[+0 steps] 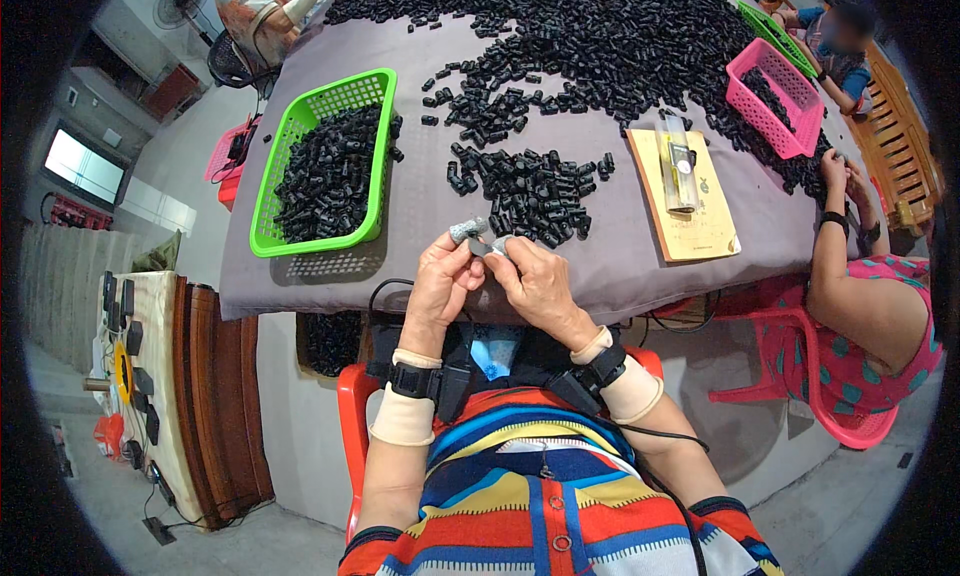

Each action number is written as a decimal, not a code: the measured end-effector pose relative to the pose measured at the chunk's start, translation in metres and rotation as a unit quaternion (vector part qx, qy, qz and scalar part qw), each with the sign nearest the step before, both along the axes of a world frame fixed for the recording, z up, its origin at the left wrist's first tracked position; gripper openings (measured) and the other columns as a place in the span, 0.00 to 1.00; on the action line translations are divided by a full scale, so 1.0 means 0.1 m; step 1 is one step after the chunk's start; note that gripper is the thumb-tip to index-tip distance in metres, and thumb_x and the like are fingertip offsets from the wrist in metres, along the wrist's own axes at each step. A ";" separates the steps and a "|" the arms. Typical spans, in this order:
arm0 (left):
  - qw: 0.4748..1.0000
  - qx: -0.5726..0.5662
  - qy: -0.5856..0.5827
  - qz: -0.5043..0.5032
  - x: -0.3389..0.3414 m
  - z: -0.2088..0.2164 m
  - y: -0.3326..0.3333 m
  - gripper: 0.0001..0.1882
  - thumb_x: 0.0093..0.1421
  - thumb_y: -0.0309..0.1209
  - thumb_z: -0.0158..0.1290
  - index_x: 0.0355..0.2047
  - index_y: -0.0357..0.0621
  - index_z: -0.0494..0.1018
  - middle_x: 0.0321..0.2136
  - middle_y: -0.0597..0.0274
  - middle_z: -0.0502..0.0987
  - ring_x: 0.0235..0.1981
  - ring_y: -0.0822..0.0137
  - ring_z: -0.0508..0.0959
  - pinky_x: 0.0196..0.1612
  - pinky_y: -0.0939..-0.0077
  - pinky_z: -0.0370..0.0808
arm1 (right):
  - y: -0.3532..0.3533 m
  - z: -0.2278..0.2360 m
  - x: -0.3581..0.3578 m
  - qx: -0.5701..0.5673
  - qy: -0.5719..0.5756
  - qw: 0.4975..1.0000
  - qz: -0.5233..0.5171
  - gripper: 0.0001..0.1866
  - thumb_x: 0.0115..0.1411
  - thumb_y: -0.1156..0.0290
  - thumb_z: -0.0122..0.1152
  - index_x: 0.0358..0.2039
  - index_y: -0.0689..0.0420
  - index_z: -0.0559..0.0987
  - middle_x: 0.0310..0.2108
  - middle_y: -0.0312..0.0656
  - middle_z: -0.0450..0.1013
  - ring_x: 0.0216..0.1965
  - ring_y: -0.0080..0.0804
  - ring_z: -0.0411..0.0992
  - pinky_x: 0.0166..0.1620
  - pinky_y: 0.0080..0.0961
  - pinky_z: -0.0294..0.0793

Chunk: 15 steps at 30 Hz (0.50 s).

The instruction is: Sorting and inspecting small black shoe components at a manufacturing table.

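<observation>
My left hand (443, 279) and my right hand (535, 281) meet over the near edge of the cloth-covered table. Between their fingertips they pinch a small black plastic part (478, 247), mostly hidden by the fingers. Grey covers wrap a fingertip on each hand. Just beyond lies a small heap of short black cylindrical pieces (540, 191). To the left stands a green plastic basket (386, 126), filled well up with similar black pieces. Both wrists carry pale cuffs and black straps with devices.
A far larger pile of black pieces (620, 46) spreads across the back. At right lie a tan booklet (708, 234) with a clear case (680, 176) on it, and a pink basket (803, 104). Beside it, a person's hands (840, 171) reach to the table. Cables hang below the edge.
</observation>
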<state>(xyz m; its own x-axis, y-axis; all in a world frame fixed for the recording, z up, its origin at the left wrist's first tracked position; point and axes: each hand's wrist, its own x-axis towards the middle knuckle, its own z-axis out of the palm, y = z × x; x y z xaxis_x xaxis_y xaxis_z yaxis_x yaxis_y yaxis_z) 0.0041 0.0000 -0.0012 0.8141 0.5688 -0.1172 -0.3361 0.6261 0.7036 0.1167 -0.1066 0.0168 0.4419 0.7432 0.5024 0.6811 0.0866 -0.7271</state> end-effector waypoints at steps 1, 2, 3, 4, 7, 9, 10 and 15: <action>1.000 -0.006 -0.006 0.003 0.00 0.00 0.00 0.13 0.59 0.27 0.49 0.45 0.38 0.69 0.28 0.64 0.73 0.22 0.77 0.71 0.21 0.87 0.68 | 0.00 -0.02 0.00 0.013 0.027 1.000 -0.007 0.11 0.55 0.66 0.55 0.22 0.59 0.69 0.19 0.44 0.67 0.21 0.43 0.68 0.23 0.34 0.66; 1.000 -0.006 -0.006 0.003 0.01 0.00 -0.01 0.13 0.59 0.27 0.49 0.45 0.38 0.69 0.28 0.64 0.73 0.22 0.77 0.71 0.21 0.87 0.68 | 0.01 -0.05 0.02 0.013 0.027 1.000 -0.007 0.11 0.55 0.66 0.55 0.22 0.59 0.69 0.19 0.44 0.67 0.21 0.43 0.68 0.23 0.34 0.66; 1.000 0.013 0.013 0.013 0.03 0.00 -0.03 0.13 0.59 0.27 0.49 0.45 0.38 0.69 0.27 0.65 0.73 0.22 0.77 0.71 0.20 0.87 0.67 | 0.01 -0.07 0.06 -0.008 0.100 0.995 -0.007 0.12 0.55 0.66 0.56 0.22 0.60 0.68 0.19 0.44 0.67 0.21 0.44 0.68 0.23 0.34 0.65; 0.999 0.032 0.031 0.023 0.04 0.01 -0.05 0.13 0.59 0.27 0.49 0.44 0.38 0.68 0.26 0.65 0.72 0.22 0.77 0.71 0.20 0.87 0.67 | 0.01 -0.07 0.08 -0.029 0.172 0.985 -0.008 0.12 0.55 0.66 0.56 0.23 0.60 0.67 0.19 0.45 0.66 0.21 0.44 0.68 0.24 0.34 0.65; 0.996 0.064 0.064 0.016 0.08 0.09 -0.11 0.12 0.59 0.27 0.49 0.43 0.39 0.69 0.26 0.65 0.72 0.21 0.77 0.70 0.19 0.88 0.66 | -0.01 0.01 0.05 -0.011 0.174 0.985 -0.004 0.14 0.55 0.65 0.57 0.24 0.61 0.66 0.19 0.46 0.66 0.21 0.45 0.67 0.24 0.34 0.64; 0.996 0.064 0.057 0.009 0.07 0.11 -0.11 0.12 0.59 0.26 0.48 0.43 0.39 0.69 0.26 0.66 0.73 0.21 0.78 0.70 0.19 0.88 0.66 | -0.01 0.01 0.05 -0.013 0.168 0.986 0.002 0.13 0.54 0.65 0.57 0.24 0.61 0.66 0.20 0.48 0.67 0.22 0.46 0.68 0.25 0.35 0.65; 0.996 0.067 0.057 0.009 0.07 0.11 -0.11 0.11 0.59 0.26 0.48 0.43 0.40 0.69 0.26 0.66 0.73 0.21 0.78 0.71 0.19 0.88 0.66 | 0.00 0.00 0.05 -0.018 0.168 0.986 -0.002 0.13 0.53 0.65 0.58 0.24 0.61 0.66 0.20 0.48 0.67 0.22 0.46 0.68 0.25 0.35 0.65; 0.997 0.062 0.054 -0.009 0.04 0.08 -0.06 0.09 0.59 0.27 0.49 0.41 0.41 0.70 0.27 0.66 0.73 0.21 0.77 0.71 0.19 0.87 0.67 | 0.01 -0.01 0.06 -0.027 0.153 0.988 -0.003 0.13 0.53 0.66 0.58 0.24 0.61 0.66 0.20 0.48 0.68 0.22 0.48 0.68 0.24 0.36 0.65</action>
<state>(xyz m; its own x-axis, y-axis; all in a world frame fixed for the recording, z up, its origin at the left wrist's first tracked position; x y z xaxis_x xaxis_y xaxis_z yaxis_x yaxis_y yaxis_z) 0.0079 -0.0063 0.0066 0.8113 0.5690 -0.1342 -0.2436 0.5376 0.8073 0.1224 -0.1051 0.0156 0.5709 0.7627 0.3039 0.4290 0.0384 -0.9025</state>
